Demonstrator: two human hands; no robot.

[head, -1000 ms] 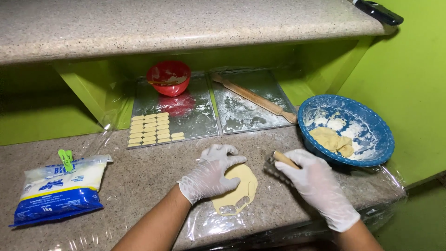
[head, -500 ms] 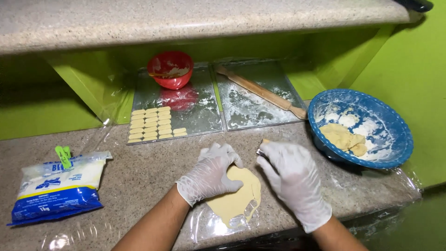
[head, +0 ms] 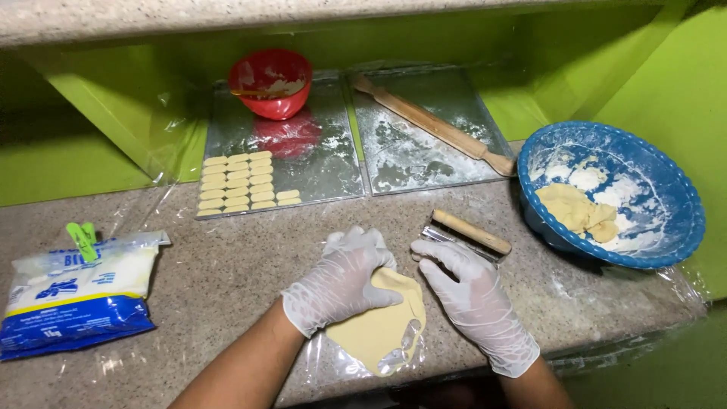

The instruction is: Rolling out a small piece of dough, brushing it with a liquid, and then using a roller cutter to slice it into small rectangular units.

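Observation:
A flattened sheet of pale dough [head: 379,333] lies on clear plastic film [head: 333,367] near the front edge of the speckled stone counter [head: 227,265]. My left hand [head: 344,280], in a thin white glove, rests on the sheet's far left part with its fingers curled over the edge. My right hand [head: 469,299], also gloved, is just right of the dough and grips a metal dough scraper with a wooden handle [head: 469,231], blade down beside the sheet's far right edge.
Behind are two floured metal trays; the left tray [head: 318,163] carries rows of cut dough pieces [head: 238,182] and a red bowl [head: 269,83], the right tray [head: 409,163] a wooden rolling pin [head: 435,125]. A blue bowl [head: 674,204] with dough stands right, a clipped flour bag [head: 76,295] left.
My right hand has brought the scraper from beside the blue bowl leftward to the dough's edge. My left hand has stayed on the dough.

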